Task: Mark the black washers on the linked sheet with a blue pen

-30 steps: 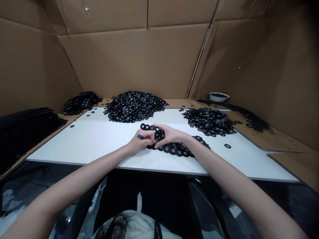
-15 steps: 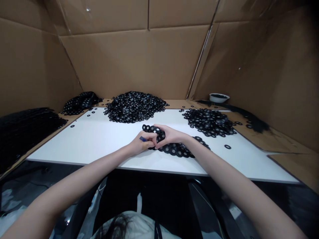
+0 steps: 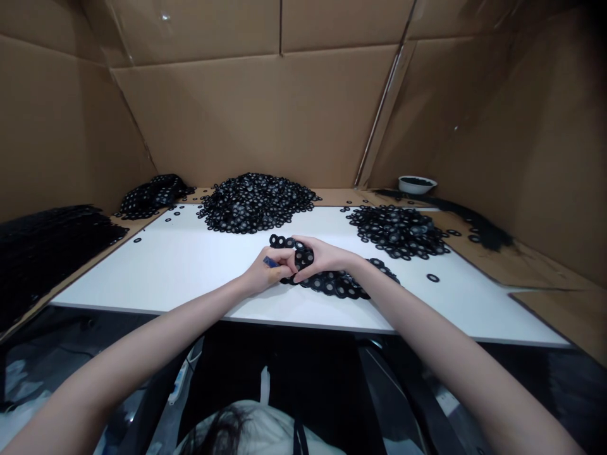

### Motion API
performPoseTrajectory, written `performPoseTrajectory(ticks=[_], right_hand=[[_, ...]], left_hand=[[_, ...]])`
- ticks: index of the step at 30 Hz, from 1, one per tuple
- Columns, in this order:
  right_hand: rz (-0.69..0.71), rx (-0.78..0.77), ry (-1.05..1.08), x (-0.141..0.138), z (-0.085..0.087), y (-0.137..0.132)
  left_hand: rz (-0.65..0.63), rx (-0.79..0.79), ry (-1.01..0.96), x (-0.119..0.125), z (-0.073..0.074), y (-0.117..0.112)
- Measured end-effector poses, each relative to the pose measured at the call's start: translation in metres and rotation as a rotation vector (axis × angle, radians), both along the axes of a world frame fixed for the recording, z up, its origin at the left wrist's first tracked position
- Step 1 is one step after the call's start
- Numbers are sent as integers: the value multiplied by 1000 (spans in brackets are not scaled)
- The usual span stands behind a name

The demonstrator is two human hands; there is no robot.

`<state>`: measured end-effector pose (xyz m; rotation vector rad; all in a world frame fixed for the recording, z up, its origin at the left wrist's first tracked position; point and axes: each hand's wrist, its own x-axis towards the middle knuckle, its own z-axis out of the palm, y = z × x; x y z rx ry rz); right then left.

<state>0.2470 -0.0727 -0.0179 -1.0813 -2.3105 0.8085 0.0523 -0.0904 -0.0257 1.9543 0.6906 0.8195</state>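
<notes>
Both my hands meet at the middle of a white board. My left hand is closed in a pinch, with a small blue thing showing between its fingers. My right hand is closed too, fingertips pressed against the left hand's fingers, on a strip of joined black rings that lies under and beside it. What exactly each fingertip grips is too small to make out.
A big heap of black rings lies at the back centre, a flatter heap at the back right. Dark stacks sit on the left, a white bowl at the far right. Cardboard walls enclose the space.
Almost nothing differs; the fingers of both hands shift slightly against each other at the same spot.
</notes>
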Motion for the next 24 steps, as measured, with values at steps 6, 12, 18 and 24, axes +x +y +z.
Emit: performPoseTrajectory(ticks=[6,12,18,24], right_hand=[[30,-25,-32,-1,4,-1],[21,-32,-43,-1,5,-2],[40,-33,-31,-1,7,-4],[49,-33,-20,-2,7,-4]], left_hand=[[10,-30,-31,-1,-3,2],[27,-99,-84,0,-2,2],[35,-125,-105,-1,-6,4],[31,-136,-115,-1,-6,5]])
